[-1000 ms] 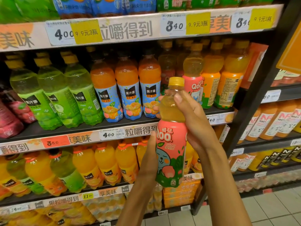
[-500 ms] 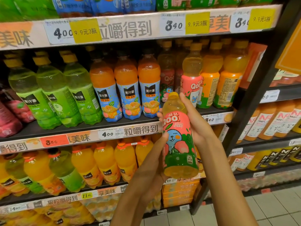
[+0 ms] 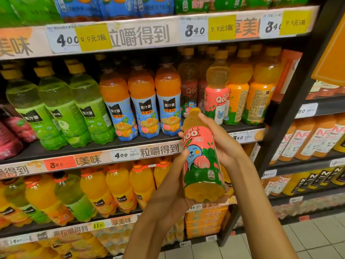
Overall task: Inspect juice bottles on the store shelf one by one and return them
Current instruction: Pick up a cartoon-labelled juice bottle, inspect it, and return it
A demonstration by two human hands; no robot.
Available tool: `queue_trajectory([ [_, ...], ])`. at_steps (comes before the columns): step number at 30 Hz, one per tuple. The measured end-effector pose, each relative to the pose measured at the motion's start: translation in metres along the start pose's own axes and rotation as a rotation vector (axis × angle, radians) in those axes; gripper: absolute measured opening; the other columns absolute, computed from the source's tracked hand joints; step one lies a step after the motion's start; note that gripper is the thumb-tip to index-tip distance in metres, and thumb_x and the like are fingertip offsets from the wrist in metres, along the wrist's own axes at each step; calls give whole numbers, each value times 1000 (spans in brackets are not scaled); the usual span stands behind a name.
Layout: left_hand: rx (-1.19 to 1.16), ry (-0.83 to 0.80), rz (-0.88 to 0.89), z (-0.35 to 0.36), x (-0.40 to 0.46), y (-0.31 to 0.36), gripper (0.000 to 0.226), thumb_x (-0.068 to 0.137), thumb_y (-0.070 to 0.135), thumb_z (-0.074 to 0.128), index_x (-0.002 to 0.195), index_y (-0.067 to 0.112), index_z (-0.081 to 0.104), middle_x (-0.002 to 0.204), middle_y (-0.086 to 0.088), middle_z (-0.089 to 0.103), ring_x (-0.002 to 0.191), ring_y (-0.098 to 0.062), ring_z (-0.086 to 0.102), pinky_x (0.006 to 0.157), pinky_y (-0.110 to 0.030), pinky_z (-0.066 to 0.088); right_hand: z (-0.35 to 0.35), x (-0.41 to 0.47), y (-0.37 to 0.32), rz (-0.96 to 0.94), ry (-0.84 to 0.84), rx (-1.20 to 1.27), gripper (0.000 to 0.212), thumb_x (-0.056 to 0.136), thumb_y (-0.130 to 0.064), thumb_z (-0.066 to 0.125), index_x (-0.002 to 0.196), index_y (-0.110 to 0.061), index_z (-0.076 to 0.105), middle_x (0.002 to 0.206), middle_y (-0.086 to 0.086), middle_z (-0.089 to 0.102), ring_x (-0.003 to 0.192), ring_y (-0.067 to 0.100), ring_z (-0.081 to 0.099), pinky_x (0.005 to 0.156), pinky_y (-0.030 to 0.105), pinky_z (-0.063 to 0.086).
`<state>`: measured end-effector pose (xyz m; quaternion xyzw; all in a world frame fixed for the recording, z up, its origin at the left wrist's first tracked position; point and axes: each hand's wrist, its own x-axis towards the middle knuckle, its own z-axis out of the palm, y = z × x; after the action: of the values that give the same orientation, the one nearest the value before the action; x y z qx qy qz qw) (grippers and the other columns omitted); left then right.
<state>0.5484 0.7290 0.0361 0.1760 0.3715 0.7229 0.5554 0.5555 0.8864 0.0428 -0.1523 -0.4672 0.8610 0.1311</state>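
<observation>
A pink-labelled Qoo peach juice bottle [image 3: 201, 156] with a yellow cap is held in front of the middle shelf [image 3: 74, 152], tilted with its cap pointing away toward the shelf and its base toward me. My right hand [image 3: 222, 141] grips its upper half from the right, fingers wrapped behind. My left hand [image 3: 168, 191] holds the lower part from the left, thumb on the label and palm under the base. A matching Qoo bottle [image 3: 217, 94] stands on the shelf just behind, with a gap to its left.
The middle shelf carries green bottles [image 3: 56, 113], orange bottles with blue labels [image 3: 143, 107] and yellow-orange bottles [image 3: 259, 94]. Larger bottles [image 3: 115, 189] fill the shelf below. A dark upright post [image 3: 291, 116] divides off the neighbouring rack at right. Tiled floor [image 3: 298, 240] lies lower right.
The bottle has been lowered and tipped from upright, its cap now pointing away and its base toward me. My left hand has slid under the base.
</observation>
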Motion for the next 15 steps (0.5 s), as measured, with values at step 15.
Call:
queue_trajectory([
  [15,521,240,124,-17,14,-13,54,70,39,77,114,15,60,105,-9,72,97,-25,68,89,-40,54,7,-14,-10,-336,-68,-245,48,83,-49,59,112,-11,59,95,4,75,89,20,73,70,27,56],
])
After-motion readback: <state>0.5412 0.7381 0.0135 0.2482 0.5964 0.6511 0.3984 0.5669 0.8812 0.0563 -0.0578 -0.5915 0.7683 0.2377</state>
